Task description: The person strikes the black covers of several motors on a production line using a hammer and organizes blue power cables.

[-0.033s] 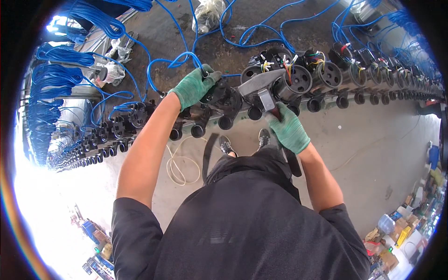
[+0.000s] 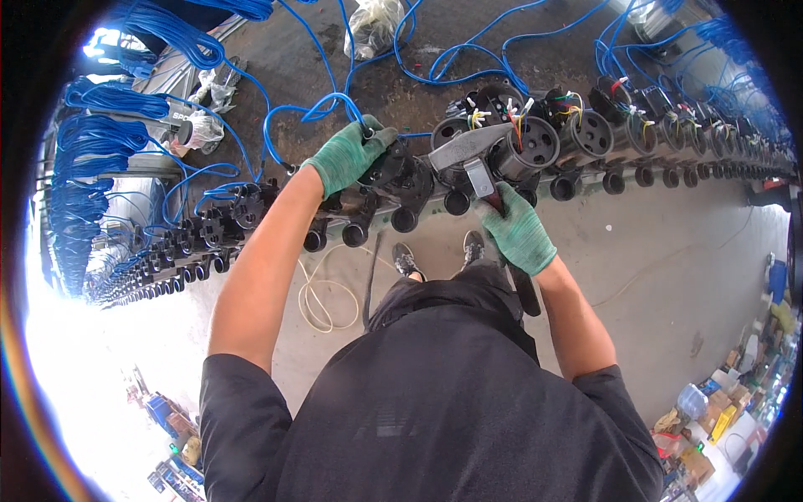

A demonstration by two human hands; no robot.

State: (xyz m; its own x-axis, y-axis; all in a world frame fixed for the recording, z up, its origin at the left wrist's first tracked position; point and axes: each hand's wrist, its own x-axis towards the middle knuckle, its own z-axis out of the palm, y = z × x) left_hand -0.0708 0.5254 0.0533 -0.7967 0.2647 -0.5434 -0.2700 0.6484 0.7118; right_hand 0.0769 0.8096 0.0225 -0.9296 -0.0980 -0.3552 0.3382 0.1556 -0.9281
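My right hand (image 2: 520, 233), in a green glove, is closed round the handle of a hammer (image 2: 473, 149). The grey steel hammer head is raised over the row, in front of a black open-topped housing. My left hand (image 2: 347, 157), also gloved in green, grips the top of a black motor housing (image 2: 386, 173), where a blue cable (image 2: 333, 102) enters. Its fingertips curl over the far side, partly hidden. Just right of the hammer stands an open black motor housing (image 2: 535, 144) with coloured wires sticking out of it.
A long row of similar black housings (image 2: 615, 138) runs along the bench edge both ways, round ports facing me. Coils of blue cable (image 2: 100, 151) hang at the left. A clear plastic bag (image 2: 372, 29) lies on the dark bench (image 2: 435, 54). A pale hose (image 2: 326, 305) loops on the floor.
The hammer head has shifted very slightly to the right. A dark strap hanging near my waist has swung a little. My left hand stays in place.
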